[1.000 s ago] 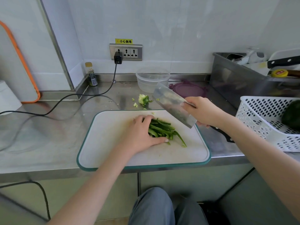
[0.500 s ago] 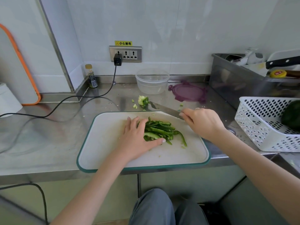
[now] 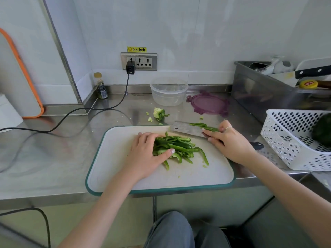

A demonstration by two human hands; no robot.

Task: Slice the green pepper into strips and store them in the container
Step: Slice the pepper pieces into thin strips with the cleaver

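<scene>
Steel counter (image 3: 53, 149) carries a cutting board (image 3: 116, 176). Left hand (image 3: 145, 154) cups the pepper strips (image 3: 179, 147) with relaxed fingers. Right hand (image 3: 231, 142) grips the cleaver (image 3: 188, 129) just behind them.

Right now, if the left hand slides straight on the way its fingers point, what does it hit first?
The left hand already touches the pepper strips; straight on it would likely push them into the cleaver blade, though depth is unclear.

Green strips (image 3: 176, 146), purple lid (image 3: 207, 104)
</scene>
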